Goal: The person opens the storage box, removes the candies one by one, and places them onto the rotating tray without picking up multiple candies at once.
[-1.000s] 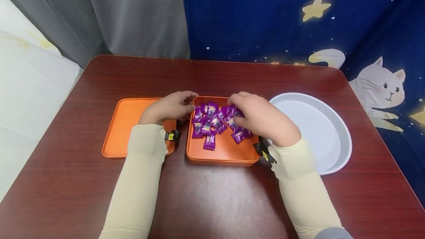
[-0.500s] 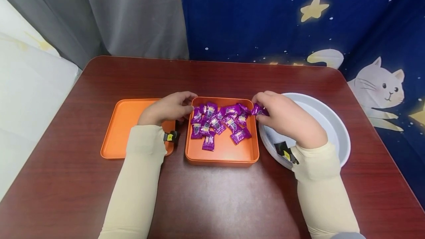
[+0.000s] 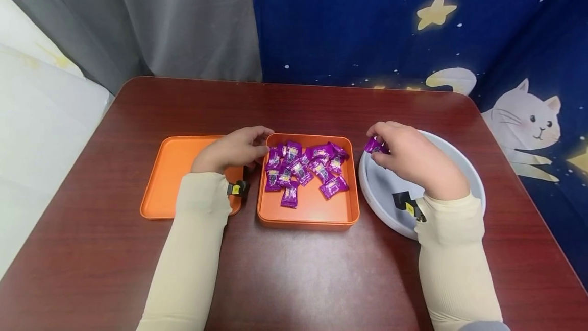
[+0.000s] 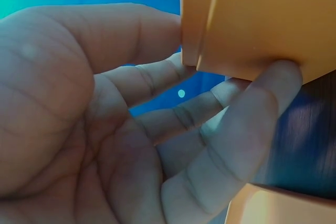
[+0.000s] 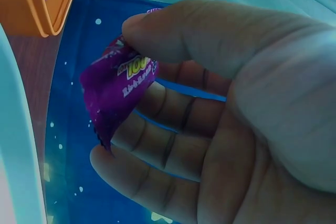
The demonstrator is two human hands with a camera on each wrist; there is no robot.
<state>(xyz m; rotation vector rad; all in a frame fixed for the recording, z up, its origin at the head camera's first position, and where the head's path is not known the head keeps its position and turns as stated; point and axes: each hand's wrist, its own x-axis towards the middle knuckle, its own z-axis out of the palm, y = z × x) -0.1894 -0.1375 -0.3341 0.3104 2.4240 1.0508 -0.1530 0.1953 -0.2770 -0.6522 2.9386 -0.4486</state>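
Note:
The open orange box stands mid-table with several purple wrapped candies lying mostly toward its far side. At its left far corner is my left hand; in the left wrist view, bent fingers touch the outside of the box. My right hand is over the left part of a round white tray. Between thumb and fingers it pinches one purple candy; the wrapper's printed side shows in the right wrist view.
An orange lid lies flat on the table left of the box, partly under my left forearm. The dark red wooden table ends at the back before grey and blue curtains.
My right hand has picked a candy from the box and moved right, over the tray's left rim. My left hand stays at the box's corner.

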